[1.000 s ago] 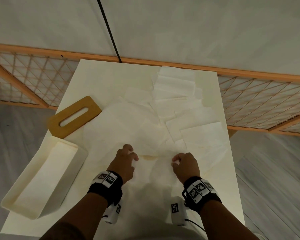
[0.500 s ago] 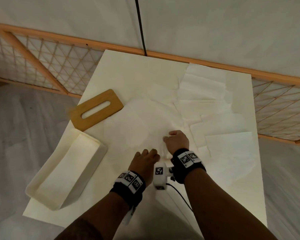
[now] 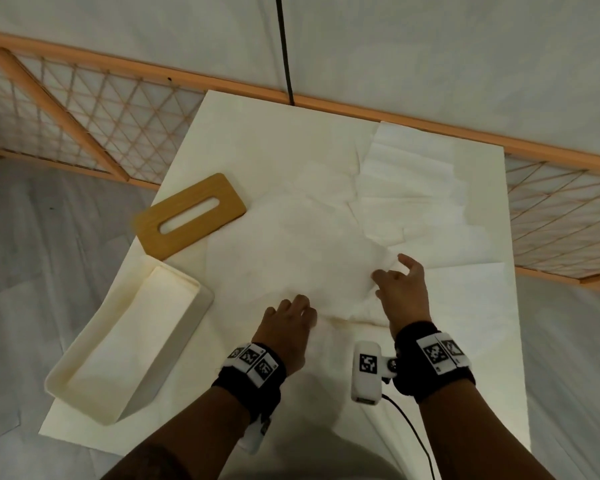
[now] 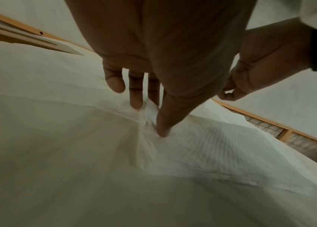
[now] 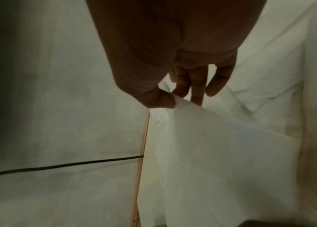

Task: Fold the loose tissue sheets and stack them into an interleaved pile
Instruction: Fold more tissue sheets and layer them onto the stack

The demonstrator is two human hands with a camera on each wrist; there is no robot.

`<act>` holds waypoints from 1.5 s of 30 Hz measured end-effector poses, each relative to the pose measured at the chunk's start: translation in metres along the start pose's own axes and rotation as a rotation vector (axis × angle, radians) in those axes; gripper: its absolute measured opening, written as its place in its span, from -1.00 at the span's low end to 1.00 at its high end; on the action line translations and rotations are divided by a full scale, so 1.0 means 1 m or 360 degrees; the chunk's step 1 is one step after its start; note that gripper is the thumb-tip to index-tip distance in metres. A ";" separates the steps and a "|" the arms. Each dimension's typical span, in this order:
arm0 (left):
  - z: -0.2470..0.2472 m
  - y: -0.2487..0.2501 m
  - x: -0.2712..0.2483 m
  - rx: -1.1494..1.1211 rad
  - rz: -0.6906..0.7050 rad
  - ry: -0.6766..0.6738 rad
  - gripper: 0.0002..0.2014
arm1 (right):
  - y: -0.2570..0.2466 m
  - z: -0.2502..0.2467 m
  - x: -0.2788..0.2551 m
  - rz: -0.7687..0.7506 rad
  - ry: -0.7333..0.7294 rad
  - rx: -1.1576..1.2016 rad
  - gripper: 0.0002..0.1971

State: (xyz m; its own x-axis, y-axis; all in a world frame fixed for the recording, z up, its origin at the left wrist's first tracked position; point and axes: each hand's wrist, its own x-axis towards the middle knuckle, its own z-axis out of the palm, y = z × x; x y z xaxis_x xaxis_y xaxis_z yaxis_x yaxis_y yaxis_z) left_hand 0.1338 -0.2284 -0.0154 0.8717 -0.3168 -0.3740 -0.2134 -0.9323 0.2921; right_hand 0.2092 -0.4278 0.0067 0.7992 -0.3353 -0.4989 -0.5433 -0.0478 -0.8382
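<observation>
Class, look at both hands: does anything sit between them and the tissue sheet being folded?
Nothing visible does. The left hand and the right hand both already pinch the tissue sheet directly.

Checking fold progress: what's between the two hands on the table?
Head view: only tissue. The sheet bunches in a raised fold between left hand and right hand; each hand pinches it.

Black wristbands [image 3: 430, 367] bearing white square-code tags; white camera block [image 3: 368, 372], thin black cable [image 3: 413, 431], possibly from camera.
</observation>
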 end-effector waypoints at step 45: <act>-0.060 0.016 -0.004 -0.2033 -0.0313 0.0117 -0.72 | -0.003 -0.126 -0.029 0.0006 -0.0914 0.0072 -0.78</act>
State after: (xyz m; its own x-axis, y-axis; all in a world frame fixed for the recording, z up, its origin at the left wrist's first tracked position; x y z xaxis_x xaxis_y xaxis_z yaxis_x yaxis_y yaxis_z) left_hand 0.1537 -0.2315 0.0432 0.8709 -0.1460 -0.4693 0.4548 -0.1226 0.8821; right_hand 0.1555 -0.5371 0.0515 0.8154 0.2300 -0.5312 -0.5452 -0.0033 -0.8383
